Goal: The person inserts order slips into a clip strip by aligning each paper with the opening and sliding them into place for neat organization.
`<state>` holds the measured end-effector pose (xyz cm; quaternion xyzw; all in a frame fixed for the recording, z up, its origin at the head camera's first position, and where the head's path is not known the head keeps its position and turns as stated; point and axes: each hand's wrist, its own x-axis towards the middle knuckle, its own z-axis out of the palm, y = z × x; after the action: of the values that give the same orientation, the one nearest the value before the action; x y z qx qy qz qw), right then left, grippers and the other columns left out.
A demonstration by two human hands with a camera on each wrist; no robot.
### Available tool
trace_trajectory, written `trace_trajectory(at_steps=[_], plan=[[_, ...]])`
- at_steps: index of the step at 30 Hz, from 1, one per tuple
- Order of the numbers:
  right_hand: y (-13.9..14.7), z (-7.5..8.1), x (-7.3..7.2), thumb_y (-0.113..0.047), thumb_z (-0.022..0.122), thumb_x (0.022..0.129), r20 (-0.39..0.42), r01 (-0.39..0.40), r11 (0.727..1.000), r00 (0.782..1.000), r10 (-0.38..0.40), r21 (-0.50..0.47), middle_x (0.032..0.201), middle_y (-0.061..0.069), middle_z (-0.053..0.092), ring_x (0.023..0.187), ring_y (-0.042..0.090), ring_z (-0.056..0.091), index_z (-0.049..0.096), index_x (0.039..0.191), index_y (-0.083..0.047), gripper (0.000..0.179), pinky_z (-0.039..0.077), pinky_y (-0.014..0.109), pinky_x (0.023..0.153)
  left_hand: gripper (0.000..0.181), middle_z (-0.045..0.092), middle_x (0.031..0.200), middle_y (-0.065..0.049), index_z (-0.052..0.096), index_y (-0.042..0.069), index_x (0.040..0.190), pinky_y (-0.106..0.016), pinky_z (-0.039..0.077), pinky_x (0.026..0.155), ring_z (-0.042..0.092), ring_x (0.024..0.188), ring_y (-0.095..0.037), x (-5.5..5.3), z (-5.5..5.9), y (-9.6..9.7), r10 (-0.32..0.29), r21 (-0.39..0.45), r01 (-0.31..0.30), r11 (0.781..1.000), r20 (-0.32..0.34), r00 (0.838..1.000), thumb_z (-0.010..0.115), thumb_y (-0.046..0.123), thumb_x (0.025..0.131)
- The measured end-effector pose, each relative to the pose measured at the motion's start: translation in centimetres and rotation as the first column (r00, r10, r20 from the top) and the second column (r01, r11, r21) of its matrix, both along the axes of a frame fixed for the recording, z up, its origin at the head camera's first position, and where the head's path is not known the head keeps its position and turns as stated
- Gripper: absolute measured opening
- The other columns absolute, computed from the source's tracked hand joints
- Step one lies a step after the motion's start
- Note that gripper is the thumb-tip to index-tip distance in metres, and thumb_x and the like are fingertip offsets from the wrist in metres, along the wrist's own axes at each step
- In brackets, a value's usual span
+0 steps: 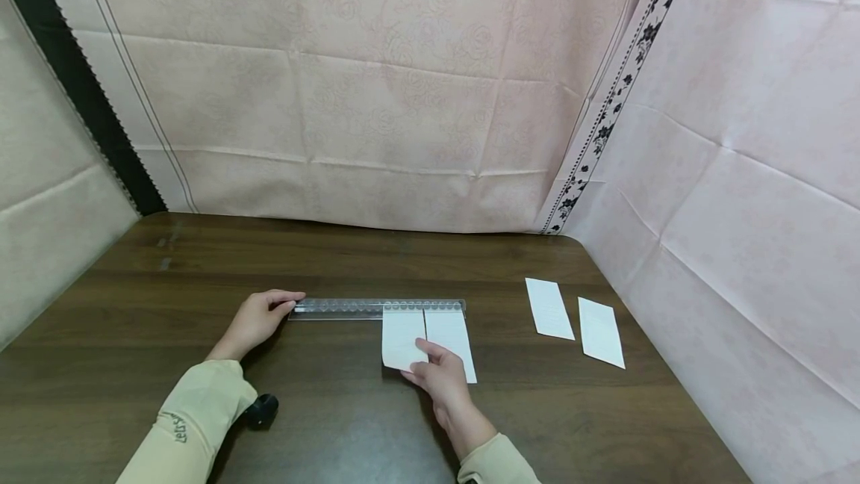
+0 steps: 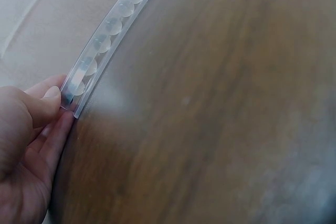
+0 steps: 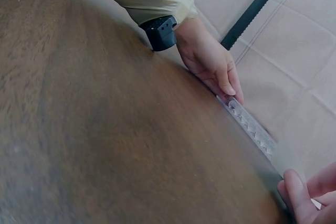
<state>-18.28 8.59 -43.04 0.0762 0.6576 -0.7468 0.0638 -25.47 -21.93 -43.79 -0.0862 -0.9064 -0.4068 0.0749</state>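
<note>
A long clear plastic strip with a row of round beads inside, like a ticket rail, lies across the table. My left hand pinches its left end between thumb and fingers; the left wrist view shows this grip on the strip close up. At the right end, two white paper slips stand side by side, their top edges overlapping the strip. My right hand pinches the lower right corner of the left slip, thumb on top. The other slip lies right beside it, partly hidden by my fingers.
Two more white paper slips lie apart on the right side of the brown wooden table. Pale cloth hangs along the back and both sides. A black device sits at my left wrist.
</note>
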Motion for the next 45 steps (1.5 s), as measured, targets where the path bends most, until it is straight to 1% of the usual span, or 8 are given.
trace_trajectory(at_steps=[4,7,10,15,21,29,38,45], plan=[[0.1,0.1,0.0,0.017,0.051,0.082,0.005,-0.008,1.000,1.000,0.008,0.028,0.136,0.035,0.035,0.095,0.023,0.059,0.045,0.127,0.016,0.045,0.054,0.036,0.075,0.027,0.058,0.120,-0.021,0.063,0.002,0.119,-0.054,0.041,0.090,0.051,0.112,-0.039,0.1,0.1,0.0,0.001,0.004,-0.001,1.000,0.007,1.000,0.051,0.009,0.096],[0.2,0.3,0.2,0.014,0.053,0.083,-0.005,0.000,1.000,1.000,0.000,0.019,0.135,0.037,0.034,0.088,0.022,0.060,0.045,0.127,0.016,0.044,0.054,0.037,0.075,0.027,0.058,0.120,-0.021,0.063,0.002,0.120,-0.054,0.041,0.090,0.051,0.112,-0.039,0.1,0.1,0.0,-0.001,0.004,0.001,1.000,0.010,1.000,0.051,0.010,0.097],[0.4,0.4,0.3,0.011,0.055,0.083,-0.015,0.014,1.000,1.000,-0.013,0.019,0.130,0.035,0.039,0.083,0.020,0.059,0.046,0.125,0.015,0.043,0.054,0.037,0.075,0.027,0.058,0.120,-0.021,0.063,0.002,0.120,-0.054,0.041,0.090,0.051,0.112,-0.039,0.1,0.1,0.0,-0.004,0.006,0.004,1.000,0.009,1.000,0.051,0.010,0.097],[0.9,0.7,0.6,0.004,0.056,0.084,-0.048,0.040,0.996,0.998,-0.036,0.076,0.118,0.027,0.050,0.089,0.021,0.056,0.049,0.123,0.014,0.041,0.054,0.036,0.074,0.027,0.059,0.119,-0.021,0.063,0.002,0.119,-0.054,0.041,0.090,0.051,0.112,-0.039,0.0,0.1,0.1,-0.008,0.009,0.008,1.000,-0.004,1.000,0.051,0.009,0.096],[1.6,1.2,0.7,-0.001,0.053,0.087,-0.049,0.076,0.993,0.996,-0.072,0.086,0.103,0.020,0.057,0.075,0.019,0.055,0.049,0.123,0.014,0.039,0.054,0.032,0.069,0.027,0.059,0.118,-0.020,0.063,0.002,0.119,-0.054,0.041,0.090,0.051,0.112,-0.039,0.0,0.1,0.1,-0.014,0.007,0.014,1.000,-0.014,1.000,0.052,0.009,0.096],[2.7,1.2,0.6,0.000,0.052,0.089,-0.031,0.094,0.995,0.995,-0.093,0.020,0.106,0.026,0.054,0.081,0.026,0.065,0.045,0.124,0.016,0.039,0.054,0.032,0.073,0.026,0.059,0.117,-0.021,0.063,0.001,0.118,-0.054,0.042,0.089,0.052,0.111,-0.040,0.1,0.0,-0.1,-0.021,0.010,0.021,1.000,-0.026,0.999,0.052,0.007,0.096],[3.6,0.8,0.2,0.003,0.053,0.087,-0.034,0.138,0.990,0.990,-0.138,-0.012,0.094,0.020,0.058,0.075,0.020,0.064,0.046,0.121,0.016,0.037,0.054,0.031,0.072,0.026,0.059,0.118,-0.021,0.064,0.001,0.118,-0.055,0.041,0.090,0.051,0.112,-0.040,0.1,-0.1,-0.1,-0.013,0.017,0.014,1.000,-0.027,1.000,0.052,0.008,0.096],[4.5,0.7,-0.2,0.004,0.052,0.088,-0.041,0.178,0.984,0.983,-0.179,-0.016,0.096,0.022,0.058,0.072,0.018,0.063,0.046,0.121,0.015,0.035,0.054,0.030,0.071,0.026,0.059,0.119,-0.022,0.064,0.001,0.118,-0.055,0.041,0.090,0.051,0.112,-0.040,0.1,-0.2,-0.1,-0.013,0.013,0.014,1.000,-0.024,1.000,0.052,0.008,0.096]])
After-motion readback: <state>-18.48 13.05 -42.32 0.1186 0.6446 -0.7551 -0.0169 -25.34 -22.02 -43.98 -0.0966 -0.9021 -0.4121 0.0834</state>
